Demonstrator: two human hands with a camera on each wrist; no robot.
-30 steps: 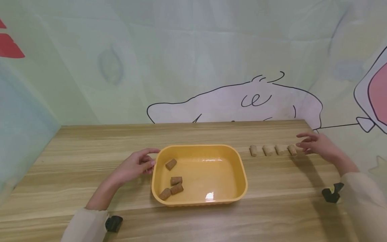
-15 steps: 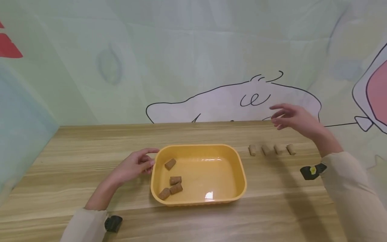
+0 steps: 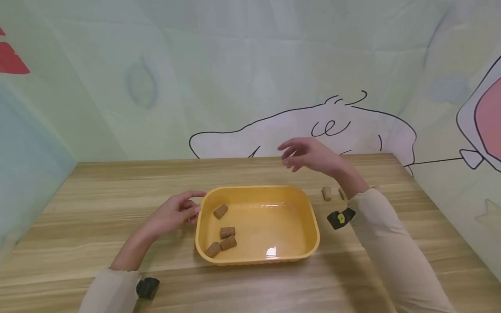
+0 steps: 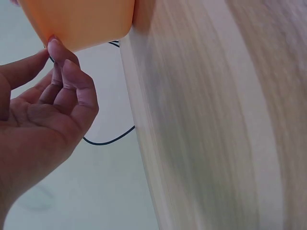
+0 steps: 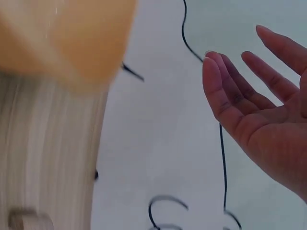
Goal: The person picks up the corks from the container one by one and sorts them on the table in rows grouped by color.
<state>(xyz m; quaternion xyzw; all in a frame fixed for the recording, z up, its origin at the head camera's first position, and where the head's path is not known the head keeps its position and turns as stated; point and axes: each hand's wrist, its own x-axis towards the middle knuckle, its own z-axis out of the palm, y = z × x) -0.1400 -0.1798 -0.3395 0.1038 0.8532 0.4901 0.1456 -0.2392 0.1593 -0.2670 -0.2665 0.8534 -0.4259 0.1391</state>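
Observation:
A yellow-orange rectangular tray (image 3: 258, 263) rests on the wooden table, with several brown corks (image 3: 228, 242) lying in its left part. At the tray's left side, my left hand (image 3: 172, 215) holds the rim between thumb and index finger, seen closely in the left wrist view; its other fingers are curled loosely. My right hand (image 3: 311, 155) hangs in the air beyond the tray's back right corner, fingers relaxed and spread, holding nothing. Right of the tray lies a row of paler corks; the leftmost cork (image 3: 326, 193) shows fully, while the right forearm covers most of the others.
The wood-grain table (image 3: 117, 187) ends at a pale green cloth backdrop (image 3: 235, 78) with cartoon drawings. Dark devices are strapped near both wrists, a left wrist device (image 3: 147, 288) and a right wrist device (image 3: 341, 218).
My right hand has risen from beside the right end of the cork row and swept left, to behind the tray. The left hand, tray and corks stay in place.

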